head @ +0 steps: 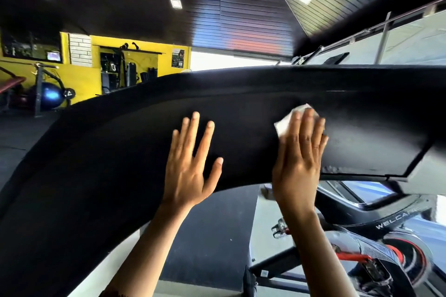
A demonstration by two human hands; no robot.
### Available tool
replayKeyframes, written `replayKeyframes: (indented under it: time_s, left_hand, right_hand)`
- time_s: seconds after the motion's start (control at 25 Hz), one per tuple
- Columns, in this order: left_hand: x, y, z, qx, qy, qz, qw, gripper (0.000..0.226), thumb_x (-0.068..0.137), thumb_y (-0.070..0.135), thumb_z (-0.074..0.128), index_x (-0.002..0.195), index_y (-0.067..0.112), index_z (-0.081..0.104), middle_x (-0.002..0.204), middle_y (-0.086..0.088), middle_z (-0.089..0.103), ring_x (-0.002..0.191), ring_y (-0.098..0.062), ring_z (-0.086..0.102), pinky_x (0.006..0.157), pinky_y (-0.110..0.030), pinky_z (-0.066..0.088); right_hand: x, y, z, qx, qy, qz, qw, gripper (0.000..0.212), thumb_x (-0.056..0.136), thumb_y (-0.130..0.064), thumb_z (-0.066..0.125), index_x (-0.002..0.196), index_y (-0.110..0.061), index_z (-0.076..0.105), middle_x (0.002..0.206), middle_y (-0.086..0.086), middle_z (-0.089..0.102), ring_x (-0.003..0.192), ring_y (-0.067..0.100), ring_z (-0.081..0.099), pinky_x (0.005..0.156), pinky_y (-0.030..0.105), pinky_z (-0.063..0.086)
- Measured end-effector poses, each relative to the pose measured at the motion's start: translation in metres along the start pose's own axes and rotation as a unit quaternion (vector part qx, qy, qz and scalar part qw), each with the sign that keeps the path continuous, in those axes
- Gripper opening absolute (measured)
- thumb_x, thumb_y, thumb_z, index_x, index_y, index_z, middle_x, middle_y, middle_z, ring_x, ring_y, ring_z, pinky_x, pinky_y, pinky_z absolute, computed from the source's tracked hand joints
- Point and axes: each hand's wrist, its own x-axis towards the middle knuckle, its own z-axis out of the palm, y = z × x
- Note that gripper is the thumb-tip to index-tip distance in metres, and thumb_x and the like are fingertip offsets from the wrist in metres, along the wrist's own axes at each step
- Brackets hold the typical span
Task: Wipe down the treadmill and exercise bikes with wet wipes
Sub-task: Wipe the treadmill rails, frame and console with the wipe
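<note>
Most of the wipe (287, 120) is hidden under the right hand (299, 152), only its upper left corner showing. The black console (144, 142) runs off the frame's left and right edges. Lower right, the bike (386, 248) is blurred, its lettering cut short.

Treadmill console panel (241, 116): matt black plastic, smooth. Wet wipe (287, 120), at 3 o'clock of centre: thin white cloth-like sheet. Ceiling (241, 7), 12 o'clock: dark ribbed slats

A yellow wall (79, 75) stood far at the left, with a blue ball (50, 96) near it. Square ceiling lights (176, 3) shone above.
</note>
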Motion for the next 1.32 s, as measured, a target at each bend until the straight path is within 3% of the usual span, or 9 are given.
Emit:
replayKeyframes:
  time_s: [0.16, 0.36, 0.52, 0.64, 0.84, 0.92, 1.08, 1.2, 1.32]
  left_hand:
    - [-0.008, 0.007, 0.003, 0.0, -0.036, 0.067, 0.997, 0.058, 0.093, 0.035, 0.043, 0.144, 0.01, 0.035, 0.154, -0.015, 0.024, 0.143, -0.032, 0.022, 0.119, -0.039, 0.01]
    - [-0.002, 0.0, -0.001, 0.019, -0.033, 0.052, 0.998, 0.06, 0.092, 0.04, 0.043, 0.146, 0.016, 0.033, 0.156, -0.009, 0.019, 0.146, -0.026, 0.016, 0.118, -0.038, 0.008]
    - [0.023, -0.003, -0.006, 0.024, 0.005, -0.012, 1.0, 0.064, 0.093, 0.043, 0.041, 0.148, 0.013, 0.029, 0.157, -0.011, 0.015, 0.147, -0.023, 0.009, 0.119, -0.037, 0.004]
    - [0.04, -0.017, -0.014, 0.036, 0.009, -0.043, 0.998, 0.068, 0.094, 0.047, 0.038, 0.15, 0.011, 0.021, 0.158, -0.012, 0.012, 0.147, -0.023, 0.006, 0.119, -0.036, 0.0]
    - [0.03, -0.052, -0.028, 0.043, 0.012, -0.075, 0.996, 0.073, 0.095, 0.055, 0.03, 0.15, 0.007, 0.018, 0.158, -0.015, 0.017, 0.147, -0.024, 0.007, 0.12, -0.036, 0.0]
    - [0.021, -0.068, -0.034, 0.051, 0.015, -0.087, 0.995, 0.07, 0.095, 0.051, 0.034, 0.15, 0.01, 0.02, 0.158, -0.014, 0.017, 0.147, -0.023, 0.008, 0.119, -0.035, 0.0]
    - [0.011, -0.093, -0.046, 0.051, 0.013, -0.076, 0.996, 0.067, 0.095, 0.048, 0.037, 0.15, 0.012, 0.022, 0.157, -0.013, 0.017, 0.147, -0.023, 0.009, 0.119, -0.034, 0.002]
    - [-0.001, -0.111, -0.052, 0.053, 0.015, -0.101, 0.993, 0.067, 0.097, 0.05, 0.034, 0.151, 0.014, 0.021, 0.158, -0.011, 0.015, 0.147, -0.022, 0.007, 0.12, -0.033, 0.002]
    - [-0.012, -0.125, -0.058, 0.06, 0.003, -0.111, 0.992, 0.067, 0.097, 0.05, 0.034, 0.151, 0.015, 0.018, 0.159, -0.011, 0.014, 0.148, -0.023, 0.007, 0.12, -0.032, 0.0]
  right_hand:
    - [-0.048, 0.006, -0.001, -0.025, -0.083, -0.177, 0.98, 0.047, 0.097, -0.009, 0.037, 0.144, -0.014, 0.039, 0.153, 0.007, 0.03, 0.145, 0.024, 0.021, 0.118, 0.04, 0.019]
    - [-0.013, 0.01, 0.001, 0.047, -0.001, -0.007, 0.999, 0.053, 0.091, 0.01, 0.041, 0.143, -0.002, 0.039, 0.152, 0.016, 0.028, 0.145, 0.031, 0.016, 0.12, 0.041, 0.01]
    - [0.034, -0.028, 0.018, 0.104, 0.003, -0.125, 0.987, 0.048, 0.093, 0.012, 0.033, 0.139, 0.003, 0.041, 0.149, 0.021, 0.034, 0.143, 0.034, 0.021, 0.119, 0.044, 0.013]
    - [0.065, -0.041, 0.025, 0.011, 0.036, -0.096, 0.995, 0.042, 0.1, -0.011, 0.037, 0.141, -0.003, 0.042, 0.149, 0.018, 0.036, 0.141, 0.038, 0.025, 0.117, 0.048, 0.014]
    - [0.054, -0.116, 0.063, 0.023, -0.073, -0.253, 0.964, 0.047, 0.095, -0.019, 0.045, 0.141, -0.01, 0.045, 0.149, 0.01, 0.04, 0.141, 0.032, 0.029, 0.118, 0.044, 0.015]
    - [0.055, -0.104, 0.057, 0.001, -0.063, -0.241, 0.969, 0.046, 0.097, -0.021, 0.045, 0.142, -0.013, 0.044, 0.15, 0.008, 0.039, 0.142, 0.029, 0.029, 0.118, 0.043, 0.015]
    - [0.043, -0.078, 0.04, -0.037, 0.003, -0.098, 0.994, 0.048, 0.102, -0.025, 0.035, 0.147, -0.008, 0.032, 0.155, 0.012, 0.026, 0.146, 0.025, 0.01, 0.119, 0.043, 0.003]
    - [0.042, -0.113, 0.064, -0.003, -0.006, -0.128, 0.992, 0.047, 0.102, -0.017, 0.038, 0.144, 0.002, 0.034, 0.153, 0.02, 0.027, 0.145, 0.028, 0.012, 0.12, 0.042, 0.006]
    - [0.04, -0.15, 0.089, -0.006, -0.048, -0.241, 0.969, 0.045, 0.098, -0.012, 0.046, 0.142, -0.002, 0.041, 0.15, 0.015, 0.036, 0.142, 0.03, 0.026, 0.118, 0.044, 0.014]
